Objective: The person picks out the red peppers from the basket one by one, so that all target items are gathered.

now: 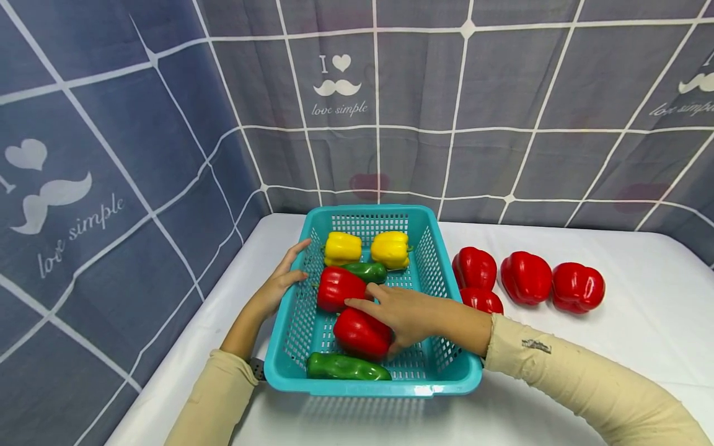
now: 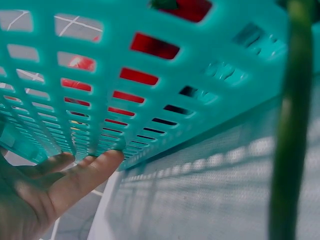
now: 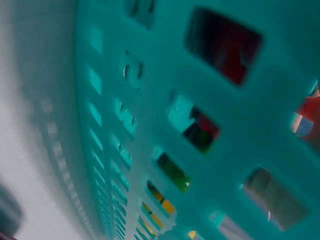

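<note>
In the head view, my right hand (image 1: 409,313) reaches over the right rim into a turquoise basket (image 1: 372,389) and grips a red bell pepper (image 1: 359,336), fingers over its top and thumb at its near side. A second red bell pepper (image 1: 337,288) lies right beside those fingers. My left hand (image 1: 279,282) rests at the basket's left side with fingers extended; in the left wrist view its fingers (image 2: 82,182) lie against the outer slotted wall. Also inside the basket are a long green pepper (image 1: 348,367), a smaller green pepper (image 1: 368,271) and two yellow bell peppers (image 1: 343,248).
Several red bell peppers (image 1: 525,277) stand on the white table (image 1: 619,353) to the right of the basket. A grey-blue checked cloth (image 1: 418,93) hangs behind and along the left. The right wrist view is mostly filled by the basket's slotted wall (image 3: 225,165).
</note>
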`<state>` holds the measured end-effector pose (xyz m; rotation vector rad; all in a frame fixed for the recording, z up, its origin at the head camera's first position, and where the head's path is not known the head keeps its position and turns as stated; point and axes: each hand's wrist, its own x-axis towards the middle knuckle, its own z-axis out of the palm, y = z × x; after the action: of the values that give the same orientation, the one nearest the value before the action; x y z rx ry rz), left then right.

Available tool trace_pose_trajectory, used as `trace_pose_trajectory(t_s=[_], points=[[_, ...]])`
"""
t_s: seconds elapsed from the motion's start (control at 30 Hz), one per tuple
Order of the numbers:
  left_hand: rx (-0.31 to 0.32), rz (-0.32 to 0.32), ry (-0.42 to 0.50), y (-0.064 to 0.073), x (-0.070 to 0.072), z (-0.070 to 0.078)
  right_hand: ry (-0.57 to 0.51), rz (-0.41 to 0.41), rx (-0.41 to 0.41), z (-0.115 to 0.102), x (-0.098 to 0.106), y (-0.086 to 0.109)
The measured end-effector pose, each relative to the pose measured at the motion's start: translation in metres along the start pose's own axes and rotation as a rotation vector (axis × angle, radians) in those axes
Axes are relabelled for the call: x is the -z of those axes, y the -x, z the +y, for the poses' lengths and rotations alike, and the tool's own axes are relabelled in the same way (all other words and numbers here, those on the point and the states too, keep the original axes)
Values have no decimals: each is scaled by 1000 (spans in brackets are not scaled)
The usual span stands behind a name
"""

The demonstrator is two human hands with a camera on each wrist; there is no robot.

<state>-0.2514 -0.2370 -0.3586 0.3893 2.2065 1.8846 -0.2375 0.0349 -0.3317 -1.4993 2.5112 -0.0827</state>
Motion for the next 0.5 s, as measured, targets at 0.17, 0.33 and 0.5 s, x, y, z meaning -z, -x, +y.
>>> trace_pose_trajectory(t_s=[0.17, 0.33, 0.5], points=[[8, -2, 4, -1, -1, -1, -27, 3, -2, 2, 0, 3], [8, -2, 5, -1, -1, -1, -17, 34, 23, 3, -1, 3], [2, 1, 9, -1, 0, -1, -30, 37, 58, 4, -2, 2]])
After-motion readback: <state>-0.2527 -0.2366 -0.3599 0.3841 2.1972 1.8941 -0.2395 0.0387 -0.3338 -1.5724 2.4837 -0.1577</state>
